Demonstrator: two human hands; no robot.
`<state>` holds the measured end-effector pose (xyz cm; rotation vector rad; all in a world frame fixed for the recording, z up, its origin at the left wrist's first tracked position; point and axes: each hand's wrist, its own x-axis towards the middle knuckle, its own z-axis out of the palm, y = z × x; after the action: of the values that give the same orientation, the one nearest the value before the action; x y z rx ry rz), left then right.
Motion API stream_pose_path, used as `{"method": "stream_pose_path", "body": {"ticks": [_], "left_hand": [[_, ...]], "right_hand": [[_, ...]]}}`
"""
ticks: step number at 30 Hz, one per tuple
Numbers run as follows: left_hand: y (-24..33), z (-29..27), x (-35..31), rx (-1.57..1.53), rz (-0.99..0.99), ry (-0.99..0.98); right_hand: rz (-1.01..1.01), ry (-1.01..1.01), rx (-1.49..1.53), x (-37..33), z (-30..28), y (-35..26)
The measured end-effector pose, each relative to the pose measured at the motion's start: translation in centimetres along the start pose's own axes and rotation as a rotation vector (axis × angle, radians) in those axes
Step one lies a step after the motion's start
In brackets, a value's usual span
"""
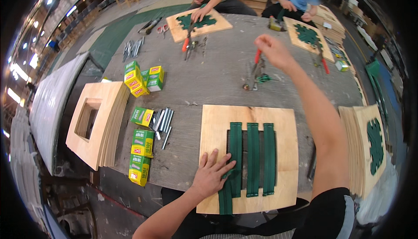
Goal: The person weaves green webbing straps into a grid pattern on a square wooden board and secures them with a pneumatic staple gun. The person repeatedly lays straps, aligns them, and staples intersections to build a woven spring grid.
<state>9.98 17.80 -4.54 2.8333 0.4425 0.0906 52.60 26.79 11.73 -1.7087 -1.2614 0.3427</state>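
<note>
A square wooden frame (285, 152) with a cut-out in its middle lies before me at the table's near edge. Upright green webbing straps (253, 160) span the opening side by side. One more green strap (225, 200) hangs down over the frame's lower left. My left hand (210, 174) lies on the frame's left side, fingers spread, its thumb side against the green webbing. Farther off, my right hand (273, 51) is closed at the upper end of a red-handled metal tool (257, 57). Beside that tool lie green-handled scissors (264, 78).
Green-and-yellow boxes (141, 143) and loose staple strips (163, 121) sit at left, beside stacked wooden frames (98, 121). At right is another stack (355, 147) topped by a webbed frame. Two people across the table work on webbed frames (217, 23), with a red-handled tool (186, 44) near one.
</note>
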Motion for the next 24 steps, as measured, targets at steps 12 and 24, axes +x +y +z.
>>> {"method": "stream_pose_path", "body": {"ticks": [12,24], "left_hand": [[0.9,0.8,-1.2,-0.1,-0.042,0.195],[13.5,0.2,-12.7,-1.547,-0.284,-0.264]], "right_hand": [[0.704,0.122,-0.35,-49.0,-3.5,-2.9],[1.028,0.346,0.404,-53.7,0.6,-3.3]]}}
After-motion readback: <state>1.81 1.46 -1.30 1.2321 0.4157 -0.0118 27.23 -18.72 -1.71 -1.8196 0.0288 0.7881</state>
